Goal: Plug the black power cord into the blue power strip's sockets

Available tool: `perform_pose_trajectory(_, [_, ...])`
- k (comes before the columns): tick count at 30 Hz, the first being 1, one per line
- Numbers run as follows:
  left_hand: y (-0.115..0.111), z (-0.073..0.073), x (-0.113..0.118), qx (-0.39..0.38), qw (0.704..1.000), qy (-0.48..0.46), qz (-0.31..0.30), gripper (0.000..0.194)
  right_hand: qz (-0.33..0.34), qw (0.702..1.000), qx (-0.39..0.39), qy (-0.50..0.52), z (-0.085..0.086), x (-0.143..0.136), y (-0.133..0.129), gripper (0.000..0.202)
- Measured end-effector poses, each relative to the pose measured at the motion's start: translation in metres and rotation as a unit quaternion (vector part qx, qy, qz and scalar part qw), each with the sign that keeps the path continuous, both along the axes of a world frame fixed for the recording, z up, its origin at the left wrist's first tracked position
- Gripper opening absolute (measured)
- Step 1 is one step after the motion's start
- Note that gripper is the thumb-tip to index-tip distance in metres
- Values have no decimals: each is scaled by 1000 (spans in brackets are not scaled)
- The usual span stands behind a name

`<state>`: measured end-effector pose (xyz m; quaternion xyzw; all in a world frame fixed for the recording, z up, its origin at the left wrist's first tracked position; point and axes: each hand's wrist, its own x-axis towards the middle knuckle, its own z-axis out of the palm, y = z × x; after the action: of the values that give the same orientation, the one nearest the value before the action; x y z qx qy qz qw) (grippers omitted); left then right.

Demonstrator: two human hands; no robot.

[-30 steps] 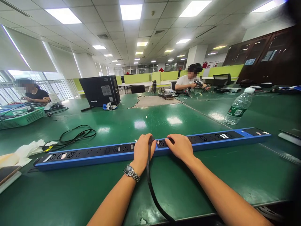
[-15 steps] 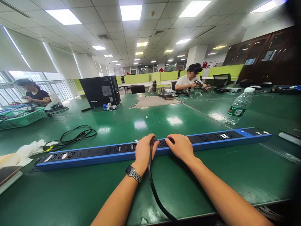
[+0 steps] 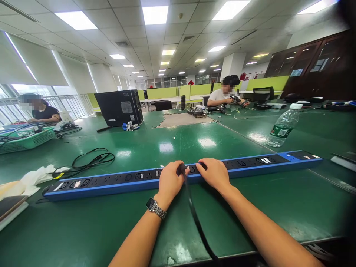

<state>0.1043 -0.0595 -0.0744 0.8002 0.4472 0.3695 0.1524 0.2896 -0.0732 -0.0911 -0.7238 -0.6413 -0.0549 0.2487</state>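
A long blue power strip (image 3: 119, 189) with a black socket face lies across the green table in front of me. Over its middle, my left hand (image 3: 171, 181) pinches the black plug (image 3: 181, 168) of a thick power cord (image 3: 194, 211). The plug sits at the socket face; whether it is fully seated is hidden by my fingers. From there the cord drops toward me over the table's near edge. My right hand (image 3: 214, 173) is closed over the strip just right of the plug, with a round-edged socket (image 3: 192, 168) showing between both hands.
A water bottle (image 3: 284, 126) stands behind the strip at right. Coiled black cable (image 3: 94, 157) and crumpled tissue (image 3: 41, 176) lie at left, near a green basket (image 3: 41, 137). Farther back are a black computer case (image 3: 118, 107) and two people seated at the table.
My left hand has tilted slightly, and the cord below the plug has swung to the right. The right hand stays on the strip.
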Motion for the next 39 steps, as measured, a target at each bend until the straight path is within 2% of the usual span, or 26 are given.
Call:
perform_pose_trajectory(6, [-5,-1,0,4,1000,25,1,26,1,1000,5,1,-1,0,0,33])
perform_pose_trajectory(12, [-7,0,3,4,999,25,-24,29,1,1000,10,-3,-2,1,1,33])
perform_pose_trajectory(17, [-2,-1,-3,-8,998,14,-60,30,0,1000,15,-6,-3,1,1,33])
perform_pose_trajectory(24, [1,-4,-13,-8,997,38,-63,32,-2,1000,8,-2,0,0,-1,33])
perform_pose_trajectory(28, [-3,-2,-10,-10,999,38,-22,20,4,1000,6,0,1,1,-2,34])
perform_pose_trajectory(32, [-4,-3,-6,-8,999,28,30,18,11,1000,4,2,0,2,-1,34])
perform_pose_trajectory(39, [-3,-4,-3,35,993,103,34,23,8,1000,2,4,3,0,-3,34])
